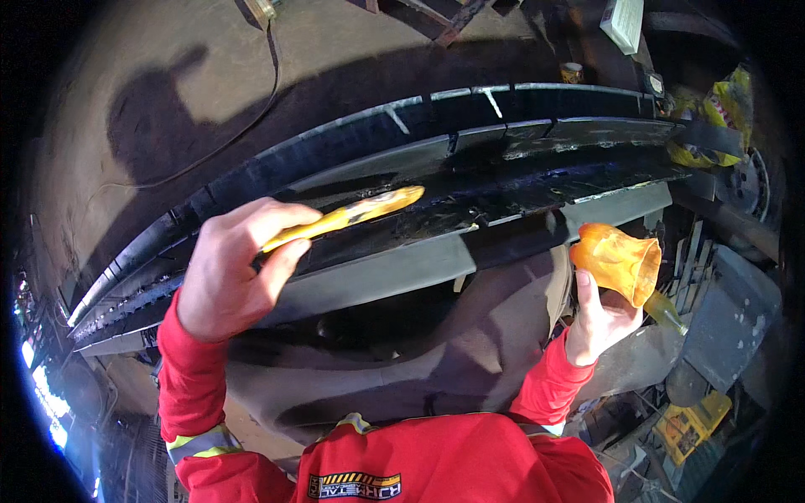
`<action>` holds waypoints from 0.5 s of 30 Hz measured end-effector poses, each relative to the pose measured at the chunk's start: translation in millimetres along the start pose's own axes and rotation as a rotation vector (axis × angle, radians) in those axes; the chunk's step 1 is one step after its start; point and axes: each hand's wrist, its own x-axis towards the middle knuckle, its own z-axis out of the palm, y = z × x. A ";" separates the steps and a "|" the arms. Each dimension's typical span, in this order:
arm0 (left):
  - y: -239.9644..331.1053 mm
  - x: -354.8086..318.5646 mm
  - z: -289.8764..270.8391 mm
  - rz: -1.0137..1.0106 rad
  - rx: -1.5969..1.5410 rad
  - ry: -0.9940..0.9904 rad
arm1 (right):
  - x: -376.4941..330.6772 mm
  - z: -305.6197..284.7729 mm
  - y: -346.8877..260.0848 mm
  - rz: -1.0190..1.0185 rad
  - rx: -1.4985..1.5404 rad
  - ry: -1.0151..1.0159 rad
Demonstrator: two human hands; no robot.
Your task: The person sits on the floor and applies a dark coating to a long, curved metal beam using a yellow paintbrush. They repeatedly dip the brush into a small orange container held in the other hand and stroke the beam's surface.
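Observation:
In my left hand (239,260) is a slim yellow stick-like tool (360,214), pinched between thumb and fingers. Dark and pale smears mark its length, and its far tip hangs over a long black metal piece (503,180); I cannot tell whether they touch. My right hand (599,323) grips a yellow-orange cup-shaped container (619,258) with a wavy rim, tilted so that its mouth faces right. What is inside it cannot be made out. The long piece has ridges and grey edge strips, and runs across in front of me.
A cable (272,84) crosses the brown floor at the far left. Beyond the long piece stand a small can (572,73) and a white box (622,25). At the right are a yellow plastic bag (729,109), a grey panel (734,314) and a yellow tool or case (692,427) among scraps.

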 end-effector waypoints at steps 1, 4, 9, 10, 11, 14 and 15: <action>8.5 3.8 2.2 -0.060 0.020 -0.048 | -0.5 -0.4 0.0 0.007 0.002 0.005; 15.4 2.0 14.0 0.056 0.004 -0.187 | 1.8 -4.0 -1.7 0.016 -0.011 -0.012; -1.6 -17.9 -24.0 0.010 0.000 -0.161 | 1.1 -5.2 2.6 0.019 0.015 0.015; 0.2 -14.1 -20.7 0.000 0.021 -0.088 | 0.6 -3.6 2.5 0.027 0.024 0.029; -0.3 -9.5 -10.7 0.038 -0.043 -0.036 | -0.6 -2.5 1.5 0.025 0.011 0.023; 8.7 4.2 13.5 0.095 -0.098 -0.051 | 0.0 -1.7 -0.6 0.014 -0.005 0.001; 9.1 5.4 19.1 0.110 -0.107 -0.057 | -1.0 -1.8 -0.9 0.015 -0.001 -0.002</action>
